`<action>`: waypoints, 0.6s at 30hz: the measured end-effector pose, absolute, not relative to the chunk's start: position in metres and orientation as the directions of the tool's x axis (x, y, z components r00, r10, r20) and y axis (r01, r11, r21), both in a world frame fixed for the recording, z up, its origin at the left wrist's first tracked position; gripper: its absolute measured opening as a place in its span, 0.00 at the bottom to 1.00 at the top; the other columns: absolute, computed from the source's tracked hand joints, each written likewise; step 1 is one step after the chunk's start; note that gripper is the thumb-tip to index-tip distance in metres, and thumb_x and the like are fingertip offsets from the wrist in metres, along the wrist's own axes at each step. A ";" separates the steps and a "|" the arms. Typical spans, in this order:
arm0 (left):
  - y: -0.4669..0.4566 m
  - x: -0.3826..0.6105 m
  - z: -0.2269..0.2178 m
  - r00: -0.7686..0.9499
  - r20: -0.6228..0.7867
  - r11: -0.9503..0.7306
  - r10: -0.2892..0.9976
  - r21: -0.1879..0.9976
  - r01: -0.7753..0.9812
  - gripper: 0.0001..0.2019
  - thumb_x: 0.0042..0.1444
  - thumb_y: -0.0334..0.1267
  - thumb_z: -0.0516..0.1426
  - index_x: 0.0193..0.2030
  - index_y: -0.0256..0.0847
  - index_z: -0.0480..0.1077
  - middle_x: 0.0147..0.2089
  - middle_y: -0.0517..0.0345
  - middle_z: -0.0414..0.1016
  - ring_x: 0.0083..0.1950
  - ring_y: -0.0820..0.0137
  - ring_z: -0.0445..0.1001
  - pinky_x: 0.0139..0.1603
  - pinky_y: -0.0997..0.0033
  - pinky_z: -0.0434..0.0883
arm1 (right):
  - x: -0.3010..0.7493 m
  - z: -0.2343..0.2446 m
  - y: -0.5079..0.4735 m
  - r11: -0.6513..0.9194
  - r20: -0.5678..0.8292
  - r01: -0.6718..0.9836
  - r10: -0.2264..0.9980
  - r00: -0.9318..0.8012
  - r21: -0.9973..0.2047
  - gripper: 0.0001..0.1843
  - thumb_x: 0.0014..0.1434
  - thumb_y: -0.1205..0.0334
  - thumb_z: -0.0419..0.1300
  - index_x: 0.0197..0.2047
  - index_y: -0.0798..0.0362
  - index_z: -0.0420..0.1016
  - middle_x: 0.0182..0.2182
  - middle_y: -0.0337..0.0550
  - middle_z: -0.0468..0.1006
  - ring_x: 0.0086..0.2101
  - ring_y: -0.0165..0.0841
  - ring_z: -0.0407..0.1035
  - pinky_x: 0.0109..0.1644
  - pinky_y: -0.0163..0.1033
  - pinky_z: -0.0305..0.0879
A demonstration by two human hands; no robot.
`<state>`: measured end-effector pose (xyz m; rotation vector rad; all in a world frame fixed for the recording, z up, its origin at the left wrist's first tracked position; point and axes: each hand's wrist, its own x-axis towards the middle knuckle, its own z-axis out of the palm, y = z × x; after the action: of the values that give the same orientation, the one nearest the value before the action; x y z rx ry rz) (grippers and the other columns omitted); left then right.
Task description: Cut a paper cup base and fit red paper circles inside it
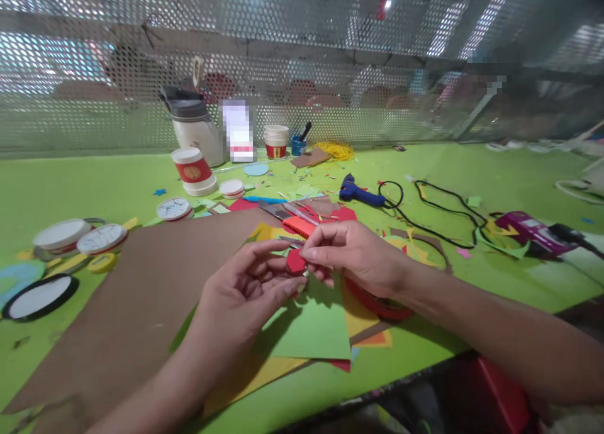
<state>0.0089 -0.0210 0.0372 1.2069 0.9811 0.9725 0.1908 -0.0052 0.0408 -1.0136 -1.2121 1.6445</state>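
Both my hands meet over the middle of the green table [70, 182]. My left hand [245, 289] and my right hand [352, 255] pinch a small red paper piece [296, 262] between their fingertips. Under them lies a pile of coloured paper sheets: a green sheet [311, 330], yellow and orange ones [363, 324], and a large brown sheet [141, 289]. Just beyond my fingers lie scissors [290, 212] beside an orange ridged piece [298, 225].
A blue glue gun [358, 194] with a black cord [443, 211] lies to the right, a purple tool [533, 229] further right. Paper cups [193, 170], round lids [101, 238], a jug [191, 122] and paper scraps lie at left and back. A perforated metal screen [302, 63] closes the far edge.
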 end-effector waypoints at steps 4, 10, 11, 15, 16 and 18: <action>-0.024 0.011 0.041 0.198 -0.081 0.083 0.977 0.997 -0.004 0.14 0.47 0.33 0.67 0.41 0.40 0.72 0.33 0.59 0.81 0.34 0.70 0.79 0.39 0.74 0.75 | 0.189 0.042 -0.009 -0.182 -0.117 -0.165 0.933 -0.341 -0.969 0.15 0.49 0.55 0.71 0.27 0.58 0.74 0.20 0.36 0.74 0.22 0.24 0.67 0.23 0.29 0.64; -0.021 0.009 0.039 0.205 -0.118 0.130 0.972 0.990 -0.050 0.13 0.46 0.35 0.68 0.39 0.40 0.75 0.32 0.58 0.81 0.32 0.68 0.79 0.38 0.70 0.76 | 0.192 0.040 -0.008 -0.179 -0.098 -0.184 0.921 -0.378 -0.967 0.09 0.52 0.61 0.68 0.28 0.57 0.74 0.22 0.37 0.75 0.22 0.25 0.68 0.24 0.30 0.64; -0.020 0.009 0.038 0.211 -0.127 0.142 0.969 0.988 -0.060 0.13 0.46 0.35 0.68 0.40 0.40 0.75 0.32 0.58 0.81 0.32 0.68 0.79 0.38 0.70 0.76 | 0.192 0.039 -0.008 -0.182 -0.100 -0.184 0.917 -0.386 -0.966 0.08 0.52 0.62 0.67 0.28 0.57 0.74 0.22 0.37 0.76 0.22 0.25 0.68 0.24 0.30 0.64; -0.016 0.006 0.033 0.240 -0.141 0.167 0.961 0.982 -0.090 0.13 0.46 0.35 0.68 0.40 0.40 0.77 0.31 0.57 0.81 0.31 0.70 0.78 0.37 0.71 0.75 | 0.195 0.036 -0.006 -0.180 -0.102 -0.159 0.909 -0.405 -0.971 0.07 0.53 0.63 0.66 0.29 0.57 0.75 0.22 0.37 0.76 0.21 0.24 0.67 0.25 0.30 0.63; -0.015 0.005 0.032 0.245 -0.147 0.172 0.958 0.981 -0.086 0.13 0.45 0.35 0.68 0.40 0.40 0.78 0.31 0.57 0.81 0.31 0.70 0.77 0.36 0.72 0.74 | 0.196 0.035 -0.006 -0.178 -0.102 -0.151 0.907 -0.410 -0.972 0.07 0.53 0.63 0.66 0.29 0.57 0.75 0.23 0.37 0.76 0.22 0.25 0.67 0.25 0.30 0.64; -0.013 0.003 0.032 0.260 -0.162 0.188 0.952 0.979 -0.077 0.13 0.45 0.35 0.69 0.40 0.40 0.79 0.31 0.57 0.81 0.31 0.71 0.77 0.36 0.74 0.73 | 0.197 0.035 -0.006 -0.172 -0.100 -0.136 0.901 -0.421 -0.976 0.07 0.53 0.63 0.66 0.30 0.57 0.75 0.23 0.37 0.75 0.22 0.25 0.67 0.25 0.31 0.64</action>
<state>0.0031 -0.0133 0.0318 1.1178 1.0287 0.9416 0.1966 -0.0060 0.0347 -0.9479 -1.3060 1.7012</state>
